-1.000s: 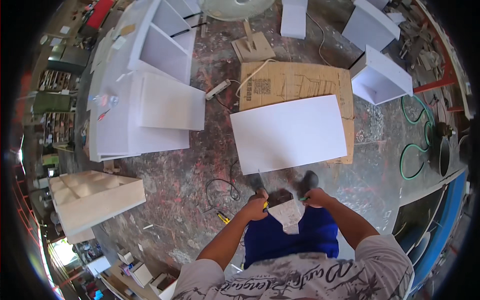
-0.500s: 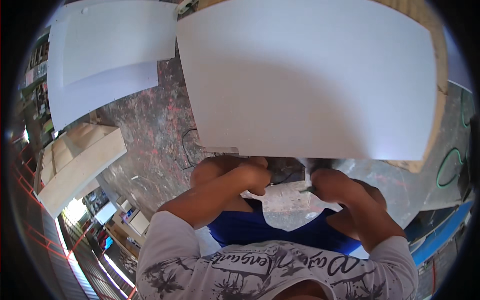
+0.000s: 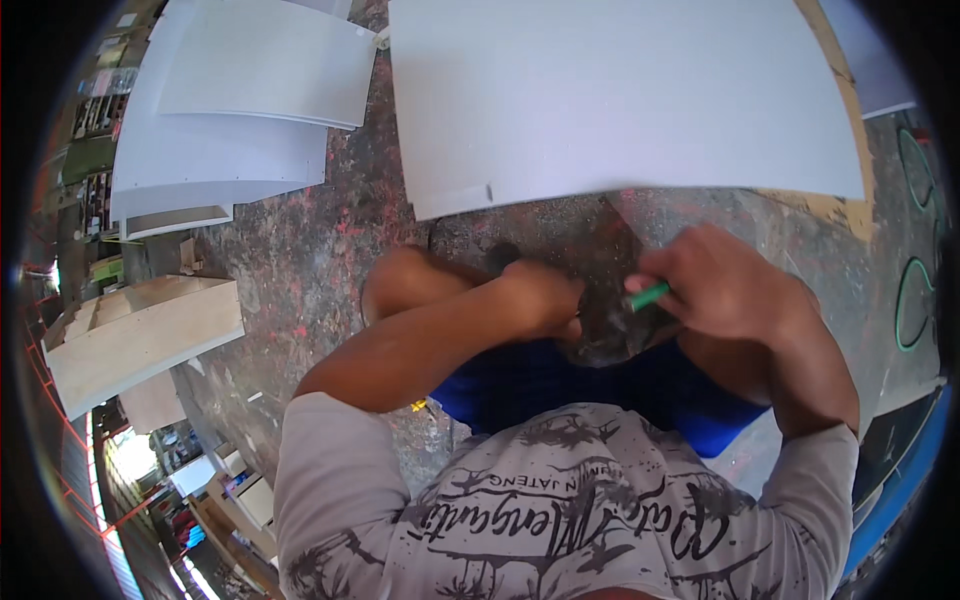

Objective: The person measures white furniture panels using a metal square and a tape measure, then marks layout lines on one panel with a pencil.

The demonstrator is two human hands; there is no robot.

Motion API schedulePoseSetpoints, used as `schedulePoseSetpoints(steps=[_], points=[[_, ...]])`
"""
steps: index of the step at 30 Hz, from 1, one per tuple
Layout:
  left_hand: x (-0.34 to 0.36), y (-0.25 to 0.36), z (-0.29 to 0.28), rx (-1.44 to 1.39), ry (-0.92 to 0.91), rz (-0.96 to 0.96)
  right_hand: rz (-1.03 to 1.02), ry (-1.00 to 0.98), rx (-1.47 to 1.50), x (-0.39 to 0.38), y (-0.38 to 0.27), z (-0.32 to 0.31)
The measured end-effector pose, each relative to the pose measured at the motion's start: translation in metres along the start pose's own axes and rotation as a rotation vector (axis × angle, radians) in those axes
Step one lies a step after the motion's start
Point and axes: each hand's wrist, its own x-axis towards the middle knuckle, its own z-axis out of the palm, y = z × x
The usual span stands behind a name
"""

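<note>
In front of my crossed, bent legs, my right hand (image 3: 715,285) is closed around a short green handle (image 3: 648,296) whose end pokes out toward the left. What that handle belongs to is hidden. My left hand (image 3: 543,298) is curled and smeared by motion, held over my left shin. A dark, creased, shiny piece (image 3: 608,315) lies between the hands, close to the left fingertips; its kind is unclear. Just beyond the left hand is a small dark round shape (image 3: 503,256), too blurred to name. A large white panel (image 3: 620,100) lies ahead, its near edge beyond both hands.
More white panels (image 3: 265,70) lie at the far left. An open pale wooden box frame (image 3: 150,320) stands on the left of the paint-stained floor (image 3: 300,255). Brown board edges (image 3: 835,205) show under the large panel. A green hose (image 3: 912,305) curls at the right.
My view has shifted, so the large panel sits higher and more floor shows before it. The right hand has come up and rightward, baring the green handle. The left hand has shifted slightly right.
</note>
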Motion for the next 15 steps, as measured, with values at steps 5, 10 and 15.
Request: schedulePoseSetpoints(steps=[5, 10, 15], points=[[0.069, 0.004, 0.04, 0.091, 0.205, 0.025, 0.073, -0.054, 0.092, 0.018, -0.026, 0.0], [0.144, -0.01, 0.068, 0.058, 0.104, -0.202, -0.041, 0.065, -0.161, 0.015, -0.066, -0.037], [0.181, -0.042, 0.127, -0.159, 0.454, -0.303, 0.034, 0.142, -0.07, 0.026, -0.062, -0.046]])
